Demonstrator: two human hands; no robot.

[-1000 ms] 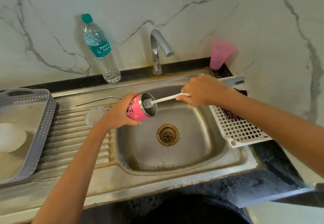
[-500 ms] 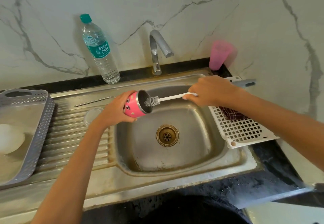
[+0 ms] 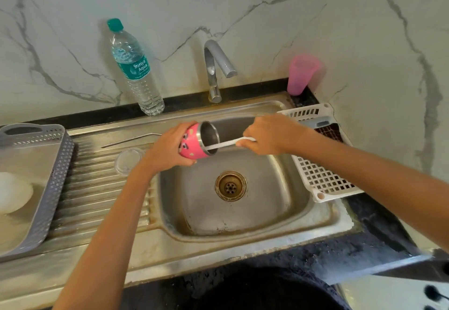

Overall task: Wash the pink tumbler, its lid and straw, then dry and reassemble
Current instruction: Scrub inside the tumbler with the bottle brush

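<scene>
1. A dark table [image 3: 369,234] carries a steel sink [image 3: 243,232] with a ribbed draining board [image 3: 97,195] on its left and a brass drain [image 3: 230,186] in the basin floor.
2. A grey perforated tray [image 3: 57,164] sits at the far left, partly on the draining board.
3. A white lattice rack [image 3: 320,181] rests along the sink's right edge, with a dark cloth [image 3: 331,132] in its back part.
4. A water bottle [image 3: 136,71] with a green cap stands behind the draining board, and the tap [image 3: 215,67] rises behind the basin.
5. A pink cup [image 3: 301,74] stands in the back right corner, well apart from the hands.
6. The pink tumbler [image 3: 190,146] is held on its side above the basin's left edge, its mouth turned right.
7. The left grip [image 3: 165,149] is curled round the tumbler's body.
8. The right grip [image 3: 269,135] pinches the white handle of a bottle brush [image 3: 226,143], whose head is inside the tumbler's mouth.
9. The clear lid [image 3: 127,160] lies flat on the draining board, just left of the left wrist.
10. The metal straw [image 3: 131,139] lies on the board behind the lid.
</scene>
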